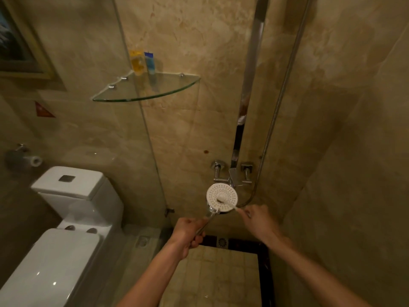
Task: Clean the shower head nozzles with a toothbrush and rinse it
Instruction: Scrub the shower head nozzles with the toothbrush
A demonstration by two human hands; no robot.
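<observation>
Scrubbing stage, by my reading: toothbrush (pixel 225 202) bristles sit on the white nozzle face of the shower head (pixel 222 197), slightly right of and below its centre. No water visible from the nozzles or on the face, so the rinse looks not yet done. How much of the face is already brushed cannot be told; the nozzle dots look alike all over.

Grip. Left hand (pixel 188 235) wraps the chrome handle, fingers curled round it, thumb side up. Right hand (pixel 256 220) pinches the brush handle at its near end; individual fingers too small to sort.

Position. Head is held out in front of the person, low in view, just below the tap fitting (pixel 232 176) and in front of the wall. Hose (pixel 276 107) runs from behind the head up the wall to the right.

Orientation. Face points up and back toward the person, near flat-on to the camera. Long axis of the head and handle runs from the left hand up and right to the disc. Brush axis runs from the right hand up and left, crossing the lower right rim of the disc.

Remaining, as judged: finish the nozzles, then rinse.
</observation>
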